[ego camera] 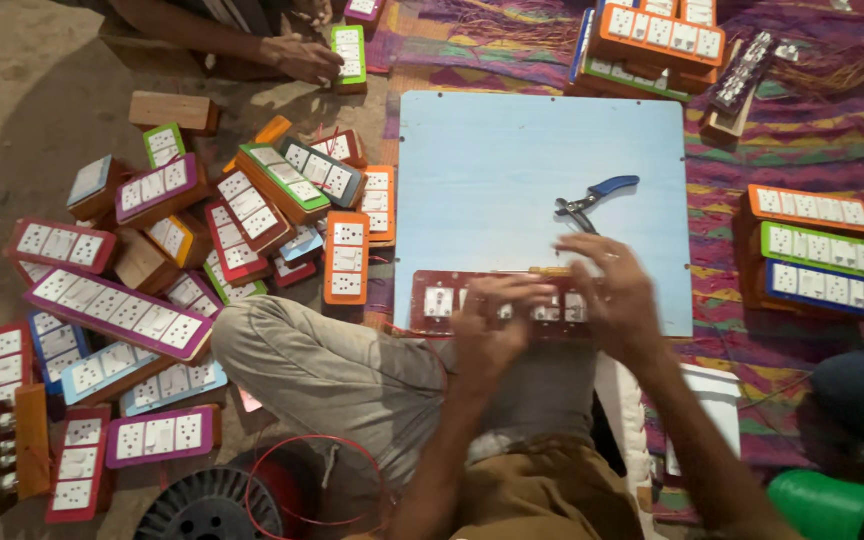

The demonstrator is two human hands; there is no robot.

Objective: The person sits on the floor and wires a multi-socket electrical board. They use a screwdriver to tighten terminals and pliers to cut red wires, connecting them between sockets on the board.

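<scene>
— Switchboard panel [442, 300], the dark red one with white sockets and switches: where does it sit?

— At the near edge of the pale blue board [512, 170] laid on the floor, right in front of the seated person's knee [302, 360].

— And the hands?

— Both are on it. The left hand [489, 325] lies over the middle of the panel with fingers curled down onto its face. The right hand [614, 295] covers the right end, fingers bent and spread across the top. Both are blurred, so I cannot tell whether either pinches anything small.

— Any tools nearby?

— Blue-handled pliers [592, 198] lie on the blue board just beyond the right hand, not touched.

— What about the rest?

— A heap of finished switchboards [152, 260] in purple, orange, green and red frames lies on the floor to the left. More are stacked to the right on the woven mat [742, 330]. Another person's hand [302, 58] at the top holds a green-framed switchboard [349, 52]. A spool of red wire [214, 505] sits by the knee.
</scene>
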